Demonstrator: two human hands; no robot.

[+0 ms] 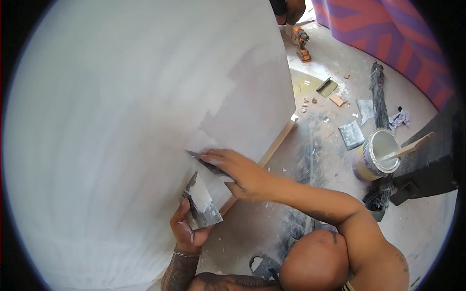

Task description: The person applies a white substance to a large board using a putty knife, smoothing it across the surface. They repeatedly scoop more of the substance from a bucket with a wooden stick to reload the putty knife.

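Dark grey shows where the right hand's (245, 177) fingers clamp a thin scraper (209, 166) against the white board (121, 121). Just beside it, nearer and left, the left hand's (186, 229) fingers grip a blade (201, 203) smeared with pale paste. Right, on the floor (335, 160), stands an open bucket (364, 167) holding a wooden stick (416, 144); far off sits an orange drill (302, 44).

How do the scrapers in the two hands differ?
The left scraper, in the left hand, shows its broad face; the right scraper, in the right hand, appears narrow and partly covered by fingers. White material coats much of the left scraper's face; the right scraper's visible part looks mostly dark.
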